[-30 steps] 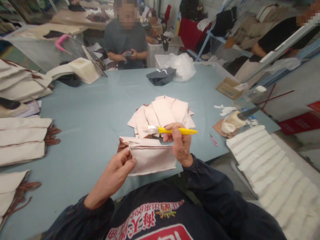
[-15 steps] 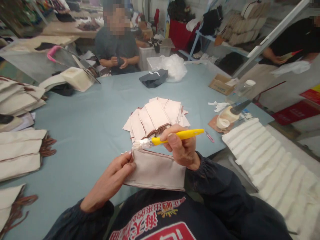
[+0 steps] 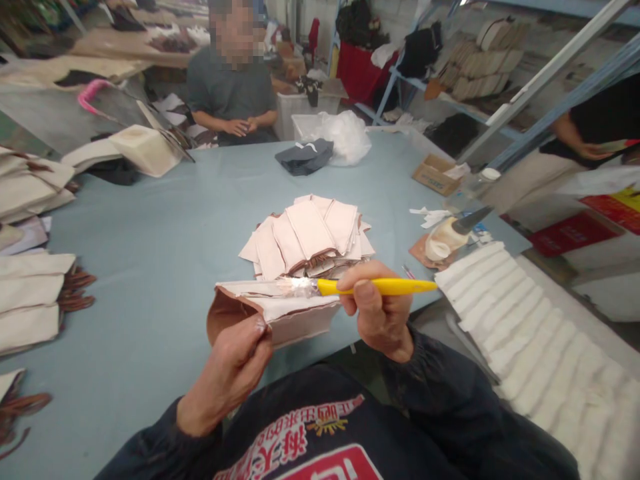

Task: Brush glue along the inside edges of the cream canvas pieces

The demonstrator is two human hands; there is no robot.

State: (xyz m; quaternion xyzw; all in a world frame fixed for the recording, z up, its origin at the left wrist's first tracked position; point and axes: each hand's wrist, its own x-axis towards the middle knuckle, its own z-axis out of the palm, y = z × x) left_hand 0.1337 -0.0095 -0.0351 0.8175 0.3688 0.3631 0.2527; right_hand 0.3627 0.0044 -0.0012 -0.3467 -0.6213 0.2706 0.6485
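My left hand [image 3: 245, 357] pinches the near edge of a pale leather or fabric piece [image 3: 303, 327], which stands folded open so its brown inner side shows at the left end. A yellow-handled brush [image 3: 380, 287] is gripped in my right hand [image 3: 381, 308], its handle pointing right. The bristle end lies along the far upper edge of the piece; whether it touches there is hard to tell. Just beyond lies a fanned pile of pale pieces [image 3: 310, 230] with brown edges.
Stacks of cream pieces with brown strips [image 3: 35, 300] lie at left. On the right are a glue container [image 3: 445, 243], a small cardboard box [image 3: 439, 173] and a long row of white pieces [image 3: 540, 340]. A person [image 3: 233, 93] sits across the table [image 3: 165, 233].
The piece has been opened up by my left hand, exposing its brown inside. My right hand and the brush have moved slightly right.
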